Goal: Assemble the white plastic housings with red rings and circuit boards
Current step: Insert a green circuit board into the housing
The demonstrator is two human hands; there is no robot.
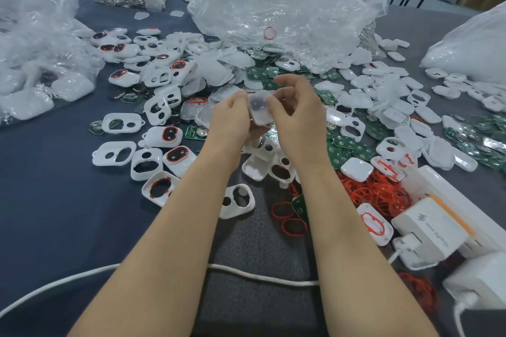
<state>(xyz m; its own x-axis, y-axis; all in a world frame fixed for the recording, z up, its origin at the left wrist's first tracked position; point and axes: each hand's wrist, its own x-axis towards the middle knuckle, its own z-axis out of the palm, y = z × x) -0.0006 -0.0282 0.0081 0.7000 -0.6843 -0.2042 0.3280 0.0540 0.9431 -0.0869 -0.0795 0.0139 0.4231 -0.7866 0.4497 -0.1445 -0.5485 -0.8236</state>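
Above the middle of the table I hold one white plastic housing (258, 109) between both hands. My left hand (232, 120) grips its left side and my right hand (297, 115) pinches its right side, fingers curled over it. A dark round spot shows through the housing's translucent face. Loose white housings (120, 153) with two openings lie scattered around, some with red rings fitted. A heap of red rings (375, 191) lies to the right of my right forearm. Green circuit boards (347, 150) are spread behind and right of my hands.
Crumpled clear plastic bags (273, 8) stand at the back and another (35, 49) at the left. White chargers (430, 230) and a power strip sit at the right front. A white cable (260, 276) runs across the dark blue tablecloth (54, 213) under my forearms.
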